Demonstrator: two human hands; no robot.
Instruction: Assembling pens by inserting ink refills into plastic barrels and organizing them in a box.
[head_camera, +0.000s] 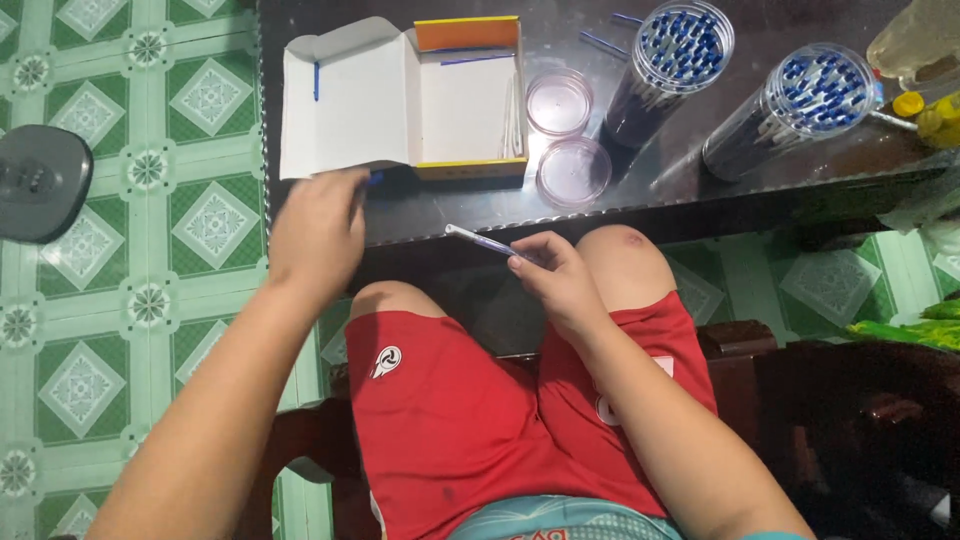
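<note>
My right hand (555, 275) holds a thin clear pen barrel (478, 240) over my knees, at the near edge of the dark table (700, 190). My left hand (318, 232) is closed at the table's left front edge, with a small blue piece (374, 178) showing at its fingertips; its grip is mostly hidden. Just beyond that hand lies an open white and yellow cardboard box (400, 100) with a blue pen part on its flap and another inside.
Two clear round lids (566, 135) lie right of the box. Two clear tubs of blue-capped pens (750, 90) lie on their sides further right. A green tiled floor (150, 250) is at left, with a dark grey object (40, 180) on it.
</note>
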